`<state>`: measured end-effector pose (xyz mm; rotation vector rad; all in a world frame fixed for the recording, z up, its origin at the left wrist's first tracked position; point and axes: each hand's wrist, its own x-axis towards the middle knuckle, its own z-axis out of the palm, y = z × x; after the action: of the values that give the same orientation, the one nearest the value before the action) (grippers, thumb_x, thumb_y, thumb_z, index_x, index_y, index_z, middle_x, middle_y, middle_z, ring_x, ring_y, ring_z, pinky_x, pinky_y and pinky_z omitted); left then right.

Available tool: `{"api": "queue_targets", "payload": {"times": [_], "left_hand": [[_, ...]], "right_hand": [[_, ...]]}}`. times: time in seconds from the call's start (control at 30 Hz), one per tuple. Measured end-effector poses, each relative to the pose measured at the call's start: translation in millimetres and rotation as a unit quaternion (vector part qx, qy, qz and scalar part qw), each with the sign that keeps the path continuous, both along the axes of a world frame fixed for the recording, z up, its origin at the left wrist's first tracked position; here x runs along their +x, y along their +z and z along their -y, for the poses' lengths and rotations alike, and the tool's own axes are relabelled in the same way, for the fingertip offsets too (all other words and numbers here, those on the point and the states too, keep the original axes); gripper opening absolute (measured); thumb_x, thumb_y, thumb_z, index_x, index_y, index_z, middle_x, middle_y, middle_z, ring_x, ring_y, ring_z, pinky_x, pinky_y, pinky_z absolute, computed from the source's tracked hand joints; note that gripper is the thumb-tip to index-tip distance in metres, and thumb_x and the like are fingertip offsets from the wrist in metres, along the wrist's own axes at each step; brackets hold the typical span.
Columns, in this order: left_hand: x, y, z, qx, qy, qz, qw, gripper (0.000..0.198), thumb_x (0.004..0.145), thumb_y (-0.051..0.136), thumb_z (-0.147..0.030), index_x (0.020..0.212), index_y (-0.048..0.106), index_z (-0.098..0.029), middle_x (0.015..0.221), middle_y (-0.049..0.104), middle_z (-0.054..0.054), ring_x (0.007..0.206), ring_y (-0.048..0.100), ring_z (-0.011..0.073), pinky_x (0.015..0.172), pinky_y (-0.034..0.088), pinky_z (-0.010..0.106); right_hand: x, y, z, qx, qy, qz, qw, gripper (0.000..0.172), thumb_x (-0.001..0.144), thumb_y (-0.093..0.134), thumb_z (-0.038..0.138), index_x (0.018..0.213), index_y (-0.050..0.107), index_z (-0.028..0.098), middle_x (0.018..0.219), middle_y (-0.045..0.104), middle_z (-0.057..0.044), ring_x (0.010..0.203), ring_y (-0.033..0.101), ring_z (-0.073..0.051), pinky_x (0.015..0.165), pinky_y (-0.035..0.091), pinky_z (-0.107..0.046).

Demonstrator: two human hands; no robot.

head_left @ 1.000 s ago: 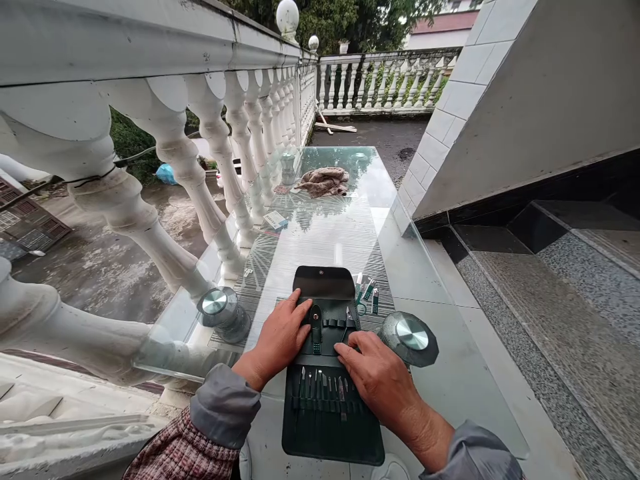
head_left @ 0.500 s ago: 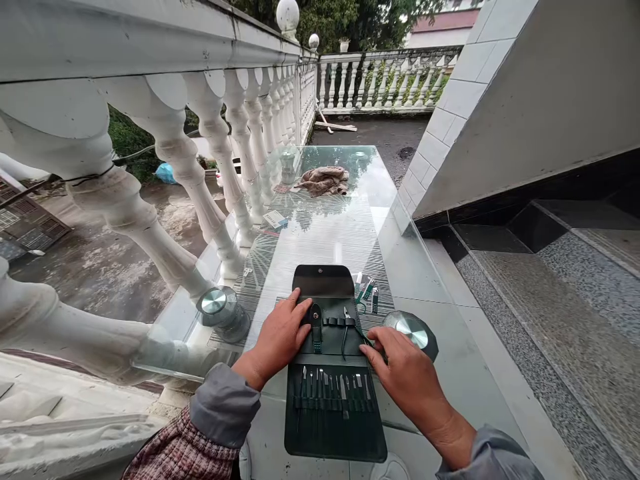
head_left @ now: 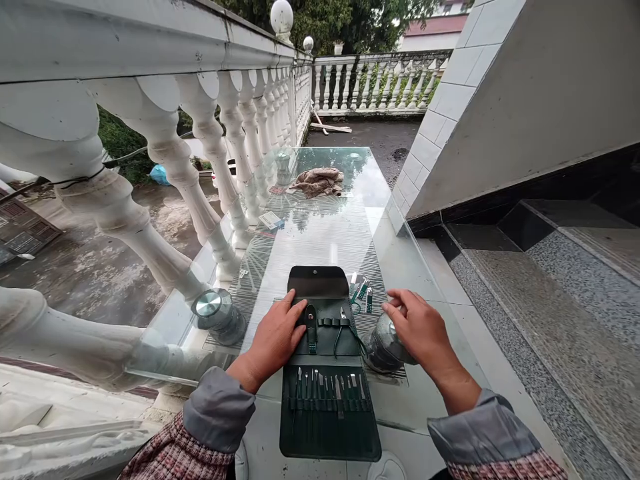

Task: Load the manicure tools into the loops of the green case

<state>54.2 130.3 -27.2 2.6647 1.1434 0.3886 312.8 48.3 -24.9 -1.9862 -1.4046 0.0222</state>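
Observation:
A dark green tool case (head_left: 326, 363) lies unrolled on a glass table (head_left: 325, 227), with several small metal tools in its loops. My left hand (head_left: 276, 333) lies flat and open on the case's left side, fingers beside a green nail clipper (head_left: 311, 328). My right hand (head_left: 419, 325) hovers to the right of the case, over the table's round metal leg cap, with its fingers loosely apart and nothing in them. A few loose green-handled tools (head_left: 361, 292) lie on the glass just beyond the case's right corner.
A white stone balustrade (head_left: 210, 147) runs close along the table's left side. A crumpled brown cloth (head_left: 317, 181) and a small card (head_left: 271, 220) lie farther up the glass. A second metal leg cap (head_left: 210, 305) sits left. Tiled wall and granite steps rise on the right.
My right hand has lifted off the case and moved right and away, to above the metal leg cap. The lower row of tools is now uncovered. My left hand stays put.

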Motion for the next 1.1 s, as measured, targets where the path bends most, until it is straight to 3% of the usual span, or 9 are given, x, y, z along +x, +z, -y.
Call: {"api": "queue_targets", "payload": {"times": [0.1,0.23,0.37,0.57,0.67,0.8,0.97,1.1], "left_hand": [[0.1,0.6,-0.1,0.002,0.000,0.000,1.000,0.046,0.081,0.056,-0.015,0.126,0.046,-0.019,0.140,0.037,0.013,0.119,0.046,0.0261,0.097,0.041,0.043],[1.1,5.2,0.5,-0.007,0.004,-0.012,1.000,0.046,0.081,0.057,-0.015,0.125,0.047,-0.017,0.140,0.037,0.014,0.119,0.046,0.0271,0.097,0.042,0.042],[1.5,6.3,1.2,-0.014,0.005,-0.011,1.000,0.045,0.080,0.057,-0.016,0.125,0.047,-0.019,0.140,0.037,0.013,0.118,0.047,0.0269,0.096,0.042,0.043],[-0.1,0.3,1.2,-0.012,0.005,-0.006,1.000,0.046,0.081,0.058,-0.018,0.126,0.046,-0.019,0.140,0.036,0.014,0.117,0.047,0.0272,0.097,0.042,0.043],[-0.5,-1.3,1.4,-0.007,0.005,-0.004,1.000,0.046,0.082,0.058,-0.019,0.126,0.046,-0.019,0.140,0.036,0.014,0.117,0.047,0.0270,0.097,0.042,0.043],[-0.2,-0.6,1.8,-0.005,0.005,-0.011,1.000,0.047,0.081,0.058,-0.018,0.126,0.046,-0.018,0.140,0.035,0.014,0.116,0.047,0.0270,0.097,0.042,0.042],[0.1,1.2,1.3,-0.009,0.007,-0.017,1.000,0.047,0.081,0.059,-0.018,0.126,0.046,-0.018,0.140,0.035,0.014,0.117,0.047,0.0270,0.097,0.042,0.042],[0.0,2.4,1.1,-0.011,0.007,-0.023,1.000,0.047,0.081,0.059,-0.018,0.126,0.046,-0.018,0.140,0.036,0.014,0.117,0.047,0.0272,0.097,0.042,0.041]], "right_hand": [[0.1,0.2,-16.7,-0.009,-0.013,-0.031,0.999,0.026,0.080,0.047,0.034,0.096,0.061,0.018,0.080,0.063,-0.004,0.067,0.055,-0.017,0.061,0.040,-0.029],[-9.8,-2.5,-31.9,-0.054,-0.013,0.013,0.998,0.028,0.080,0.050,0.032,0.101,0.060,0.016,0.084,0.063,-0.006,0.078,0.056,-0.020,0.066,0.038,-0.030],[-12.8,-8.9,-34.1,-0.088,-0.016,0.070,0.994,0.029,0.080,0.051,0.028,0.105,0.058,0.016,0.089,0.062,-0.008,0.079,0.056,-0.020,0.062,0.035,-0.028],[-10.1,-11.2,-29.1,-0.067,-0.024,0.084,0.994,0.031,0.076,0.046,0.018,0.104,0.059,0.017,0.078,0.061,-0.005,0.070,0.054,-0.018,0.059,0.033,-0.028],[-10.1,-6.8,-27.2,-0.051,-0.025,0.016,0.998,0.034,0.073,0.046,0.021,0.105,0.060,0.018,0.075,0.060,-0.003,0.069,0.053,-0.017,0.060,0.036,-0.028],[-13.4,1.0,-24.8,-0.009,-0.022,-0.148,0.989,0.031,0.072,0.050,0.029,0.098,0.062,0.018,0.067,0.055,0.000,0.061,0.051,-0.015,0.060,0.041,-0.029],[-22.5,11.9,-23.8,0.056,0.014,-0.391,0.918,0.037,0.067,0.061,0.037,0.097,0.060,0.015,0.065,0.051,0.003,0.058,0.050,-0.012,0.054,0.045,-0.027],[-23.9,21.2,-23.0,0.119,0.015,-0.480,0.869,0.037,0.065,0.067,0.035,0.096,0.060,0.016,0.070,0.055,0.002,0.059,0.052,-0.010,0.056,0.047,-0.026]]}}
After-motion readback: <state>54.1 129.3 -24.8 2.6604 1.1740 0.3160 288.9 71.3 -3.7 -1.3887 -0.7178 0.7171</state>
